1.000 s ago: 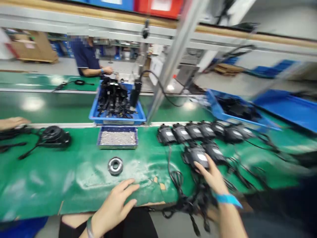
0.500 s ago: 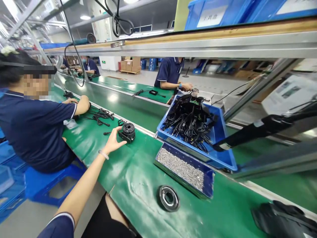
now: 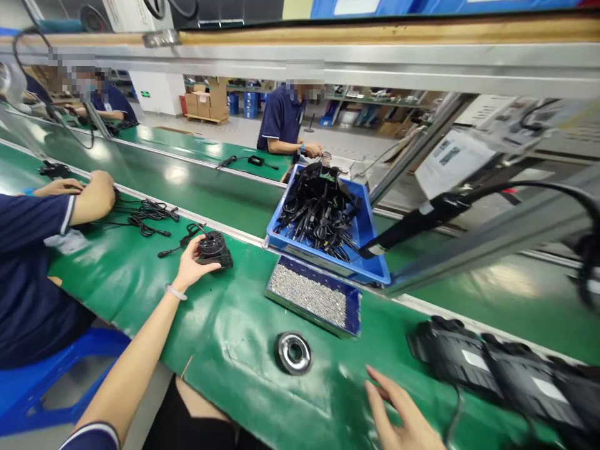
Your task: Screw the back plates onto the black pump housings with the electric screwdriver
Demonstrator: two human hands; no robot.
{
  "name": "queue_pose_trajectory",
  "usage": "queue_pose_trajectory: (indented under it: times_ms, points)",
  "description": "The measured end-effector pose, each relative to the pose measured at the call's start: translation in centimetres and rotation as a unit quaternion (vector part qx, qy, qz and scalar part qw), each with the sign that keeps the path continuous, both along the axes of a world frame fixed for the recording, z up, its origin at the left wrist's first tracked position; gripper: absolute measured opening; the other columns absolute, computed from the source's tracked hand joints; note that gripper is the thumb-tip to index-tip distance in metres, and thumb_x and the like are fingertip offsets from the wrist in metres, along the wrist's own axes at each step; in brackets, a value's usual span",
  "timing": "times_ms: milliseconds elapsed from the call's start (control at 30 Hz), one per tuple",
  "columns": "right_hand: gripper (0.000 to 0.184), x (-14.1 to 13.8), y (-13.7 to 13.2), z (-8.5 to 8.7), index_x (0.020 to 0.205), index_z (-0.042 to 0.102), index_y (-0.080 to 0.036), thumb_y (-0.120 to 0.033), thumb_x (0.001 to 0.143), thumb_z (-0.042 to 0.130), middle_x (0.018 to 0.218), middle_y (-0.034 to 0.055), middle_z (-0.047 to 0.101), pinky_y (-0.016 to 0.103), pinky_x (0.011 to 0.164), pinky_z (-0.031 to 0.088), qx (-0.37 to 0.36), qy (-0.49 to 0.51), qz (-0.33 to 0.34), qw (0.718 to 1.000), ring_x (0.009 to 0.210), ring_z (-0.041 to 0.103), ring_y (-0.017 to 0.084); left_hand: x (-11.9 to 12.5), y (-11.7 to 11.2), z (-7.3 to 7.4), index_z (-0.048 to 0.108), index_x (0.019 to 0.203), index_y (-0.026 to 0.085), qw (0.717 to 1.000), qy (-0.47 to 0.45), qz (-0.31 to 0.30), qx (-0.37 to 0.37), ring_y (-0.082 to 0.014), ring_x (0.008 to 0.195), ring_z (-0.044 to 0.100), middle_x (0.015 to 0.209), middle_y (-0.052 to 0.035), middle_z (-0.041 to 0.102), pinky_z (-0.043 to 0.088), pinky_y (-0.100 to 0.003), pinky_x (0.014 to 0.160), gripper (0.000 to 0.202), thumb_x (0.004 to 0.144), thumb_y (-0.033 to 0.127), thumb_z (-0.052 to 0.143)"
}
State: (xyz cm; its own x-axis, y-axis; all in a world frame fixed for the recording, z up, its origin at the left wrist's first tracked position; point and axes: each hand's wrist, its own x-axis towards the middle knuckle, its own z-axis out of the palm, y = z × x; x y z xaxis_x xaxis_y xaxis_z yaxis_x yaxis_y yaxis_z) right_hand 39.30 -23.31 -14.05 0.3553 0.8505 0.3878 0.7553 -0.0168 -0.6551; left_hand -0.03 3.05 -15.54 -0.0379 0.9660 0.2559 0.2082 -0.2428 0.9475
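My left hand (image 3: 191,267) is at a black round-topped device (image 3: 214,250), thumb along its near side and fingers on its left side. The device has a finned body and a cable, and it is on the green bench top. My right hand (image 3: 403,412) is low at the right, empty, its fingers extended and apart over the bench. Between the hands lies a black ring (image 3: 293,353) with a shiny inner face. Behind the ring is a blue tray (image 3: 314,315) full of small silver metal pieces.
A blue bin (image 3: 328,265) of black cables stands behind the tray, with a black tube tool (image 3: 417,225) slanting over it. Black units (image 3: 473,362) line the right side. A co-worker's arm (image 3: 94,200) rests near loose cables (image 3: 145,215) at left. A metal shelf beam (image 3: 300,59) runs overhead.
The view has turned right. My left hand has closed in on the black device. My right hand has come into view at the lower right, and more black units show there.
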Motion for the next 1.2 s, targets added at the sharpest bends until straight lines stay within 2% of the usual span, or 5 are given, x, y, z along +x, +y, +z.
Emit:
queue_pose_trajectory:
  times_ms: [300, 533, 900, 1067, 1200]
  points:
    - [0.03, -1.0, -2.8, -1.5, 0.099, 0.079, -0.02, -0.042, 0.097, 0.059, 0.097, 0.0106, 0.081, 0.036, 0.077, 0.065, 0.013, -0.012, -0.016, 1.0, 0.083, 0.078, 0.025, 7.1, -10.5, 1.5, 0.051, 0.145, 0.017, 0.997, 0.009, -0.083, -0.007, -0.034, 0.11, 0.074, 0.125, -0.0149, 0.073, 0.06, -0.051, 0.103, 0.109, 0.052, 0.045, 0.1]
    - [0.027, -2.0, -4.5, -2.0, 0.096, 0.081, -0.02, -0.039, 0.097, 0.061, 0.097, 0.0108, 0.081, 0.031, 0.065, 0.063, 0.028, 0.034, -0.012, 0.999, 0.086, 0.078, 0.025, 11.9, -12.9, 3.0, 0.06, 0.136, 0.018, 0.962, 0.127, -0.222, 0.096, -0.0326, 0.119, 0.072, 0.129, -0.014, 0.074, 0.054, -0.049, 0.112, 0.089, 0.06, 0.048, 0.096]
    - [0.025, -2.9, -1.5, 0.3, 0.102, 0.081, -0.023, -0.036, 0.099, 0.06, 0.095, 0.009, 0.08, 0.037, 0.083, 0.064, 0.018, 0.099, 0.068, 0.993, 0.086, 0.077, 0.024, 11.5, -14.2, 3.8, 0.058, 0.139, 0.02, 0.938, 0.181, -0.261, 0.139, -0.0339, 0.13, 0.066, 0.138, -0.0146, 0.069, 0.053, -0.046, 0.114, 0.082, 0.068, 0.044, 0.093]
    - [0.078, -5.1, 1.4, 1.7, 0.155, 0.05, -0.026, -0.065, 0.089, 0.068, 0.144, 0.0139, 0.064, 0.043, 0.099, 0.061, 0.031, 0.205, 0.193, 0.959, 0.125, 0.068, 0.031, 12.2, -14.3, 3.2, 0.05, 0.145, 0.019, 0.94, 0.201, -0.223, 0.164, -0.0328, 0.126, 0.069, 0.14, -0.0172, 0.067, 0.056, -0.045, 0.11, 0.085, 0.075, 0.046, 0.089]
    - [0.104, -6.7, 3.3, 0.6, 0.166, 0.02, -0.034, -0.066, 0.083, 0.074, 0.166, 0.0127, 0.039, 0.052, 0.116, 0.048, 0.035, 0.217, 0.254, 0.942, 0.147, 0.047, 0.035, 12.5, -13.9, 3.7, 0.047, 0.147, 0.019, 0.924, 0.2, -0.254, 0.202, -0.0337, 0.134, 0.063, 0.142, -0.0176, 0.065, 0.054, -0.046, 0.113, 0.083, 0.079, 0.047, 0.086]
